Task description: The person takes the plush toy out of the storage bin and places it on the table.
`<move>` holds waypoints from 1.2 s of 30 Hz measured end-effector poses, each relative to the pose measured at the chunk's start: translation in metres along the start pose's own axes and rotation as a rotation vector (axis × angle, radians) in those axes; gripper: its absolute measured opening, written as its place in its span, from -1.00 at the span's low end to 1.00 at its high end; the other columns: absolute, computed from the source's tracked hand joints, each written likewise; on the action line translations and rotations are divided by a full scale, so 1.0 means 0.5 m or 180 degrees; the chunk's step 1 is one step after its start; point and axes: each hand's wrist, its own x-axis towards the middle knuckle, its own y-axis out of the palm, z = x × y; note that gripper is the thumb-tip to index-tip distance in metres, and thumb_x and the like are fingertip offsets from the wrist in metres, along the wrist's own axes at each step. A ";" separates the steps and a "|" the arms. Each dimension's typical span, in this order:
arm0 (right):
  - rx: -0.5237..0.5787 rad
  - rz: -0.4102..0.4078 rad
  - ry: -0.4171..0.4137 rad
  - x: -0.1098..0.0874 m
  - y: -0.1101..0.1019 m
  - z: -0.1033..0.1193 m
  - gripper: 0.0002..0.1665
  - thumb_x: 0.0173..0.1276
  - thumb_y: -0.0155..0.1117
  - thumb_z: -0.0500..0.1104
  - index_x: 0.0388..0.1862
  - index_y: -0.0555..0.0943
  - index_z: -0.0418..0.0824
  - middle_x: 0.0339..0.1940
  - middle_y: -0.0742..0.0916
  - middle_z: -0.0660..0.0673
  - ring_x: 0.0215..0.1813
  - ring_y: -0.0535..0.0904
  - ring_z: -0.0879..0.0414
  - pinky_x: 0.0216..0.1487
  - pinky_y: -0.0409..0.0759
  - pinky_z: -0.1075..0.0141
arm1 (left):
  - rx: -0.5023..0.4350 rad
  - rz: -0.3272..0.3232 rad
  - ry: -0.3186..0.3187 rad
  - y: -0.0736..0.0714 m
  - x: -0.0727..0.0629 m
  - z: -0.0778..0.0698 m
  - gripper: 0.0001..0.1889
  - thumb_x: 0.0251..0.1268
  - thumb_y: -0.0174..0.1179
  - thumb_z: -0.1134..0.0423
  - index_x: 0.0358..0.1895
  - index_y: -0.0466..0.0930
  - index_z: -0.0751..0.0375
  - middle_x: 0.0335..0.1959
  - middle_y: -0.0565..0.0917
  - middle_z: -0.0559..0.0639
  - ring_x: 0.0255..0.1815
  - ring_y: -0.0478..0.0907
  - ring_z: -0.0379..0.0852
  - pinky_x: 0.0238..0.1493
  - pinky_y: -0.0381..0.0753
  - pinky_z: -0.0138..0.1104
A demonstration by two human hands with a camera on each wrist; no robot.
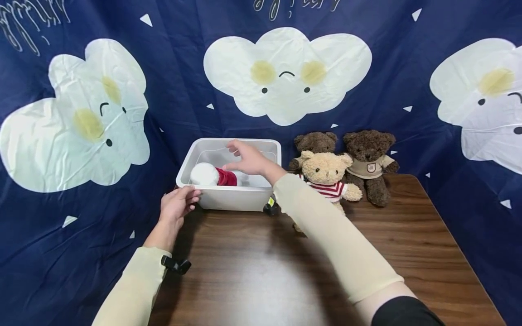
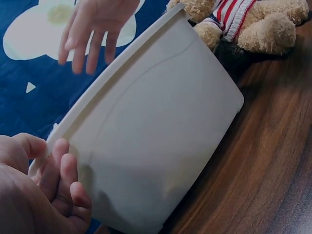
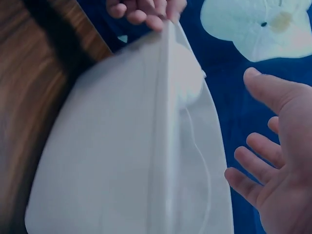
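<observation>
A white plastic bin (image 1: 234, 199) stands at the back of the wooden table. Inside it lies a white plush toy (image 1: 205, 174) in a red garment (image 1: 227, 177), its head toward the bin's left end. My left hand (image 1: 178, 204) pinches the rim at the near left corner, thumb and fingers on either side in the left wrist view. Over the bin hovers my right hand (image 1: 249, 158), fingers spread and apart from the toy. In the right wrist view that hand (image 3: 287, 161) holds nothing, and the bin's wall hides most of the toy.
Right of the bin sit a tan teddy bear (image 1: 324, 168) in a striped top and two dark brown bears, one (image 1: 316, 141) partly behind it, the other (image 1: 369, 151) farther right. A blue cloud-print curtain (image 1: 179, 90) hangs behind the wooden table (image 1: 253, 271).
</observation>
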 end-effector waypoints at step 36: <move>-0.0931 0.0820 0.0602 0.073 0.139 0.013 -0.23 0.42 0.28 0.06 0.51 0.34 -0.18 0.35 0.63 -0.14 0.38 0.53 -0.01 0.42 0.44 0.27 | 0.0043 0.0032 0.0043 0.003 0.001 0.004 -0.88 0.44 0.26 0.16 -0.22 0.69 0.11 -0.50 0.79 -0.20 -0.53 0.65 -0.32 -0.55 0.53 -0.47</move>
